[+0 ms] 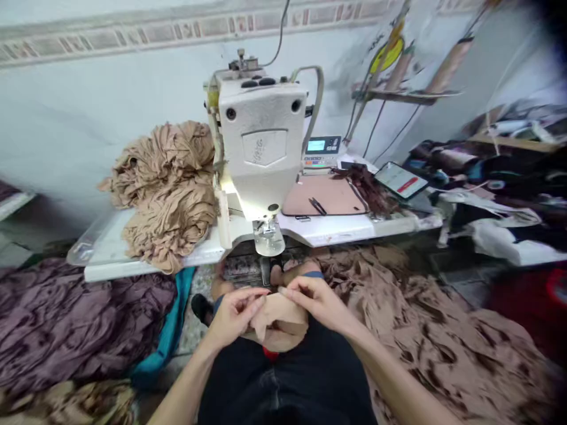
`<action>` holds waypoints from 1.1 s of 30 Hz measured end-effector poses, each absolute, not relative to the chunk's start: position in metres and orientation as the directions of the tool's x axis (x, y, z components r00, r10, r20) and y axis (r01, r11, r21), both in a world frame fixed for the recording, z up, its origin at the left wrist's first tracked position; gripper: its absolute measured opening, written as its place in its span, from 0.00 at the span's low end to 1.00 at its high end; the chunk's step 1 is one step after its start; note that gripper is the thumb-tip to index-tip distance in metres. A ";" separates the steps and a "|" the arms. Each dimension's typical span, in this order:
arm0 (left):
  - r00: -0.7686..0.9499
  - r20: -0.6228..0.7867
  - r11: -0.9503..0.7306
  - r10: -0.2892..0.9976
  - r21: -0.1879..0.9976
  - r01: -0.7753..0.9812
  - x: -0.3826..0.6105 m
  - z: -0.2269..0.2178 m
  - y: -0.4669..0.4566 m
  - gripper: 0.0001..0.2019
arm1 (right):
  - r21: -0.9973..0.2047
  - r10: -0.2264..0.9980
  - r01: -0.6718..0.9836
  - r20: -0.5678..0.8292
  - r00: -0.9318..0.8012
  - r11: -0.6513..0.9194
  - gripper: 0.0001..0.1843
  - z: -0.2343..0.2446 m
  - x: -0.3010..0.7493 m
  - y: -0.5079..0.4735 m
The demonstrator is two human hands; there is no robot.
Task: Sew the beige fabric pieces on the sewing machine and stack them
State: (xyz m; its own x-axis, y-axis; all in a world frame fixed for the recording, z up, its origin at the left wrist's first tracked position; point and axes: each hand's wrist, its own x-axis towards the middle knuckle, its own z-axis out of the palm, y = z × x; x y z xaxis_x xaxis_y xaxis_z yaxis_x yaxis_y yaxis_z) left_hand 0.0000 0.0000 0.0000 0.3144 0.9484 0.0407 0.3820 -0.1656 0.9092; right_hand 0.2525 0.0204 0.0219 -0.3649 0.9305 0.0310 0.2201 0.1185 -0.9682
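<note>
Both my hands pinch the upper edge of a beige piece of fabric (287, 316) above my lap. My left hand (241, 313) grips its left corner between thumb and fingers. On the other side, my right hand (315, 300) is closed on the edge, its thumb near the middle. The cloth hangs in a loose loop with a fold open at its centre; what kind of garment part it is I cannot make out. Just beyond my hands stands a white sewing machine (266, 130), its presser foot area over the small metal plate (269, 239).
A heap of tan fabric (168, 189) lies on the white table (106, 239), left of the machine. Thread snips (317, 206) rest on a pink mat (301, 198), near a tablet (401, 179). Purple fabric (80, 319) and brown fabric (443, 336) are piled either side of me.
</note>
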 end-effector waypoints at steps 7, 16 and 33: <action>0.279 0.226 -0.321 0.933 0.874 0.366 0.002 0.032 0.015 0.14 | -0.832 0.886 0.310 0.405 -0.227 0.460 0.14 0.053 0.249 0.013; 0.165 0.107 -0.129 0.980 0.984 0.127 0.019 0.063 0.046 0.16 | -0.934 0.950 0.180 0.314 0.002 0.308 0.16 0.063 0.241 0.061; -0.022 0.212 -0.210 0.977 0.976 0.066 0.039 0.072 0.098 0.14 | -0.969 0.960 0.014 0.248 0.133 0.249 0.21 0.052 0.246 0.104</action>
